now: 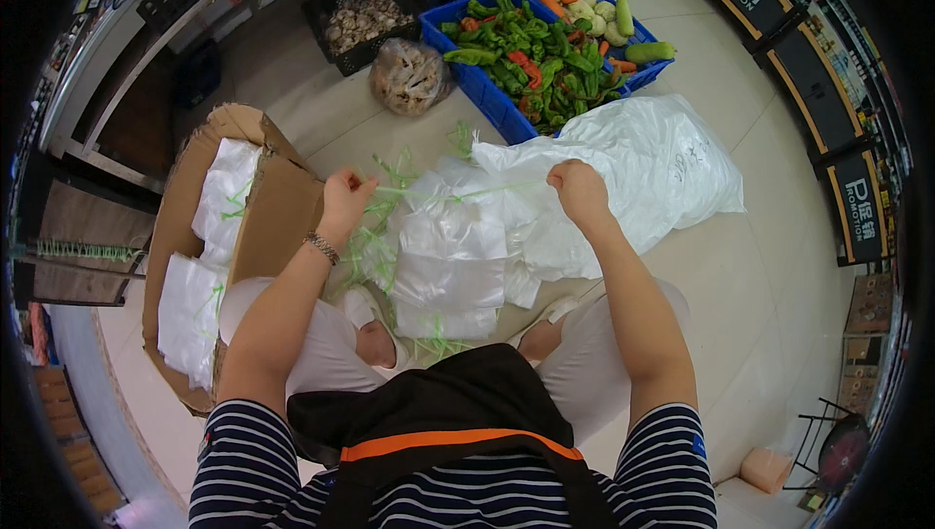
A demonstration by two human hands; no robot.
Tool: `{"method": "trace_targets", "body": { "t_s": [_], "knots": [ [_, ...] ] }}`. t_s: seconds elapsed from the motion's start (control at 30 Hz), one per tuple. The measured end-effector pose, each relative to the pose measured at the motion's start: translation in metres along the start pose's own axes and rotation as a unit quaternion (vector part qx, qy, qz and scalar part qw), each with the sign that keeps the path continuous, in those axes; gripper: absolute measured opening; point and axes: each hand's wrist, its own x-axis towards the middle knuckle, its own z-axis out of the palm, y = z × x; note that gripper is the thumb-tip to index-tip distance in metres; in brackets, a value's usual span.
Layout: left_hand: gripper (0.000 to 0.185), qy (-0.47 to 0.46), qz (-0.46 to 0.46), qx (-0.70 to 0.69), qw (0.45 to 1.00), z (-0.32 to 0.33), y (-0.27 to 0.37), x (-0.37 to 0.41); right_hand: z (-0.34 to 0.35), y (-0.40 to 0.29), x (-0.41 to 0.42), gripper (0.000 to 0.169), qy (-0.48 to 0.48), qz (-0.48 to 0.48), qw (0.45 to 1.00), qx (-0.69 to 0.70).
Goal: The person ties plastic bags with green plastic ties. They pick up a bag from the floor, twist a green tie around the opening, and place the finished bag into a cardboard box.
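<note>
A green plastic string (497, 191) is stretched between my two hands, pinched in my left hand (345, 200) at one end and my right hand (581, 193) at the other. Near its middle, the string meets a bundle of clear plastic bags (451, 255) between my feet; a small knot seems to sit there. Loose green strings (369, 251) lie tangled on the floor left of the bundle. Behind and to the right rests a large white plastic sack (657, 164) with handwriting on it.
At my left stands an open cardboard box (277, 215) with tied plastic bag bundles (191, 310). Ahead are blue crates of peppers (533, 61) and mixed vegetables (606, 17), a bag of brown produce (410, 76) and a black crate (358, 58). Shelving (811, 90) curves along the right; a stool (840, 448) stands lower right.
</note>
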Motion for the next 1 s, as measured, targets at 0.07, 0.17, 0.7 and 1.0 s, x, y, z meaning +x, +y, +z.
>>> {"method": "trace_targets", "body": {
  "t_s": [0.07,0.17,0.7,1.0],
  "knots": [
    [0.013,-0.017,0.050,-0.303,0.952,0.004,0.025,-0.006,-0.009,-0.024,0.004,0.007,0.034,-0.034,0.999,0.006],
    [0.009,-0.114,0.024,-0.368,0.922,0.012,0.077,-0.022,-0.034,-0.067,0.004,0.006,0.048,-0.062,0.997,0.006],
    [0.012,-0.167,0.119,-0.295,0.933,0.053,0.099,-0.045,-0.033,-0.137,0.003,0.012,0.022,-0.067,0.921,0.383],
    [0.016,-0.161,0.124,-0.282,0.938,0.056,0.096,-0.046,-0.022,-0.142,0.007,0.032,-0.024,0.028,0.852,0.522]
  ]
}}
